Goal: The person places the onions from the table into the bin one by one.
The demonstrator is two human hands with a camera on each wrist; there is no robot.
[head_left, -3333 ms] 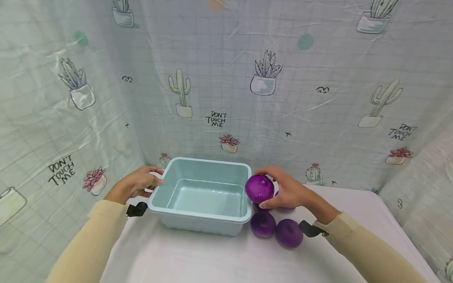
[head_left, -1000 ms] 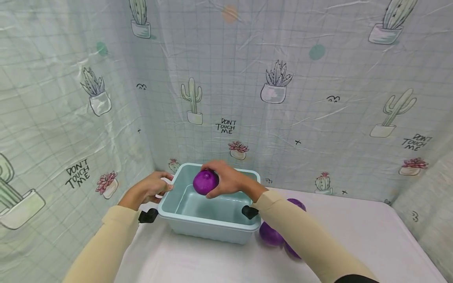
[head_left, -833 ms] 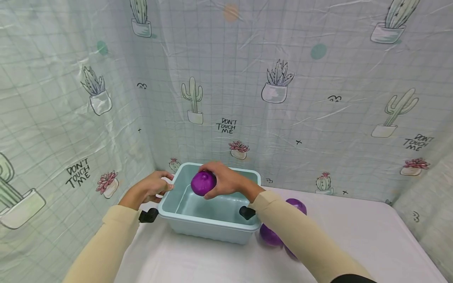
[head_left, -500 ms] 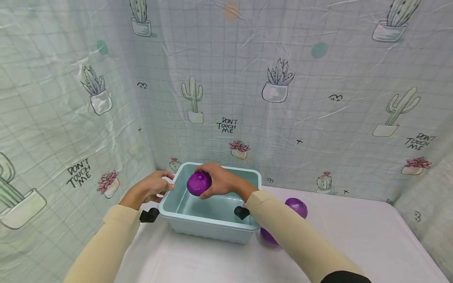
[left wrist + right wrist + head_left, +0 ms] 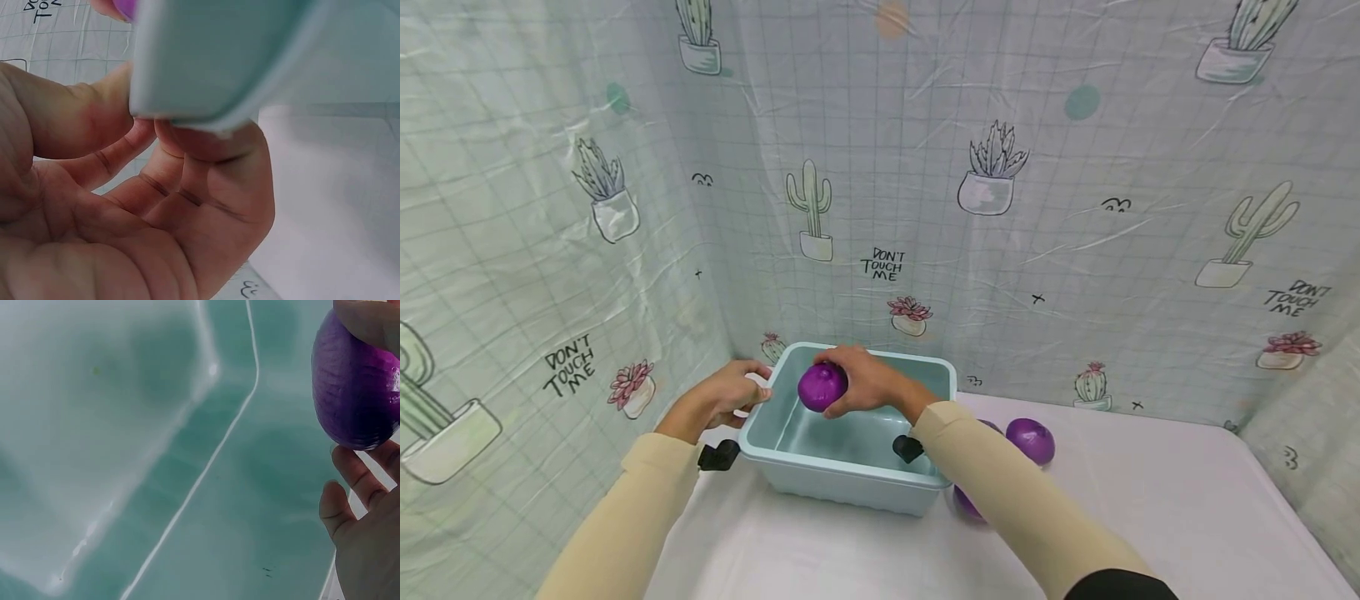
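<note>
A pale blue-green plastic basin (image 5: 842, 487) stands on the white table. My left hand (image 5: 726, 394) pinches its left rim; in the left wrist view the thumb lies on one side of the rim (image 5: 140, 75) and curled fingers (image 5: 212, 169) on the other. My right hand (image 5: 868, 379) grips a shiny purple onion (image 5: 822, 387) above the basin's left part. The right wrist view has the same onion (image 5: 353, 387) between thumb and fingertips, over the basin's inside (image 5: 187, 475). No other onion shows inside the basin, though my right forearm hides its right end.
To the right of the basin lie more purple onions (image 5: 1030, 441), partly hidden by my right sleeve (image 5: 1015, 492). A cactus-print curtain (image 5: 925, 208) hangs close behind the basin and along the left. White tabletop (image 5: 1150, 483) stretches to the right.
My right hand has carried the onion leftward from the basin's right edge to over its left part, shifting slightly left in the last second. The left hand stays on the rim.
</note>
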